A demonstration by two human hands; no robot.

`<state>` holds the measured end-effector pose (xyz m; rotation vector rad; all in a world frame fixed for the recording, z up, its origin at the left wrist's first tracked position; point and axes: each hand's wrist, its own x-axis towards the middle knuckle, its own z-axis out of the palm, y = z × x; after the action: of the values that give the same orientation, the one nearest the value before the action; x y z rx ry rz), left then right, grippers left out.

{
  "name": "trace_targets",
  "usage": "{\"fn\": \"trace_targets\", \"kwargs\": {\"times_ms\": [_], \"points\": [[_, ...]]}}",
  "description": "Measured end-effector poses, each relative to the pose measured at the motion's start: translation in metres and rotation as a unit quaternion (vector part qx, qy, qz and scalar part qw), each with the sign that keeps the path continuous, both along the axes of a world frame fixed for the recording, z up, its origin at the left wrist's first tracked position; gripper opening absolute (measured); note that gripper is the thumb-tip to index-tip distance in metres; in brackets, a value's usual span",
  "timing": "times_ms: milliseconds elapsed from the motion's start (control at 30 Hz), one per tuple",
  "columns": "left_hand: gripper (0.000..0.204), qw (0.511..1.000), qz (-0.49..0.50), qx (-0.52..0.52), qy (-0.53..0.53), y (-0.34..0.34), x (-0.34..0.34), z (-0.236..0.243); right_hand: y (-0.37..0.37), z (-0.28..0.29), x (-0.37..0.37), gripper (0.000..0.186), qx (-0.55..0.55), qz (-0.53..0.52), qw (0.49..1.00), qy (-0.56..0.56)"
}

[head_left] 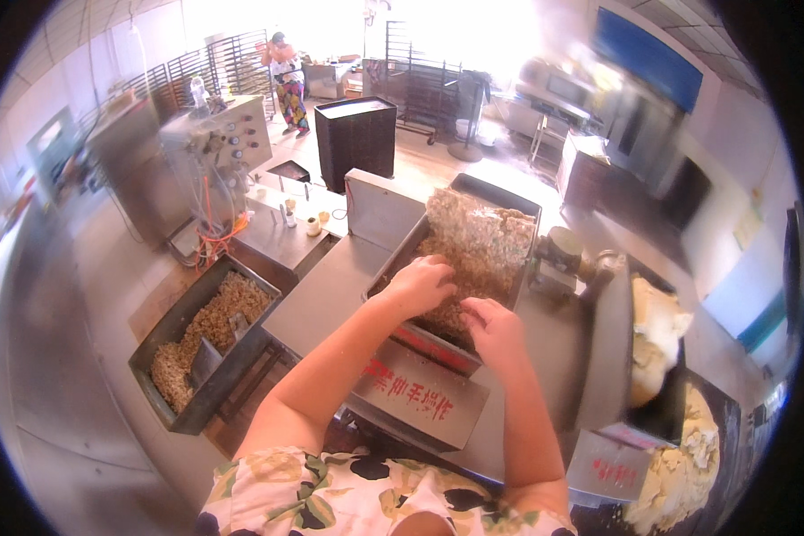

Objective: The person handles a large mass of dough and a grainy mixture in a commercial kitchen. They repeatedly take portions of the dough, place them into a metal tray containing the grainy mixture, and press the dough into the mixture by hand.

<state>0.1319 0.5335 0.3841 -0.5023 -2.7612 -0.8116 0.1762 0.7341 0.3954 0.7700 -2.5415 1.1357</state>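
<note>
My left hand point(422, 284) reaches into a metal hopper point(393, 266) of brown, crumbly filling point(460, 243). Its fingers are curled down at the filling; what they grip, if anything, is hidden. My right hand point(493, 325) is at the hopper's near right side, thumb and fingers drawn together, their tips close to the crumbs. I cannot make out what is between them. On the far part of the filling lies a glossy, clear plastic bag or sheet point(484, 223), with brown crumbs showing through it. The two hands are a little apart.
On the left a dark tub point(180, 326) of crumbly filling has a metal scoop point(207, 359) in it. At right, pale dough point(656, 335) fills another hopper, with more dough point(685, 460) below. A control cabinet point(219, 136), a dark bin point(355, 143) and another person point(289, 85) are beyond.
</note>
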Motion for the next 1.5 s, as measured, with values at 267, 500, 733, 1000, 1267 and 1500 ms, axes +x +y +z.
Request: {"fn": "trace_targets", "kwargs": {"times_ms": [267,500,733,1000,1267,1500], "points": [[0.034,0.999,-0.035,0.003,-0.02,0.003,0.003,0.009,-0.001,0.007,0.006,0.046,0.083,0.01,0.996,0.004],[0.03,0.997,-0.065,0.05,-0.007,0.005,0.003,0.012,-0.003,0.012,0.006,0.049,0.142,0.012,0.99,0.006],[0.03,0.993,-0.085,0.076,0.026,0.002,-0.004,0.004,-0.003,0.009,0.005,0.038,0.127,0.01,0.992,0.015],[0.028,0.991,-0.058,0.103,0.059,0.005,0.0,0.008,0.0,0.006,0.003,0.019,0.131,0.027,0.991,0.026],[0.025,0.99,-0.051,0.104,0.083,0.004,0.001,0.01,-0.002,0.009,0.003,0.02,0.069,0.043,0.996,0.037],[0.024,0.99,-0.03,0.104,0.092,0.0,-0.003,0.006,0.006,0.037,-0.039,0.022,-0.071,0.018,0.976,0.204]]}}
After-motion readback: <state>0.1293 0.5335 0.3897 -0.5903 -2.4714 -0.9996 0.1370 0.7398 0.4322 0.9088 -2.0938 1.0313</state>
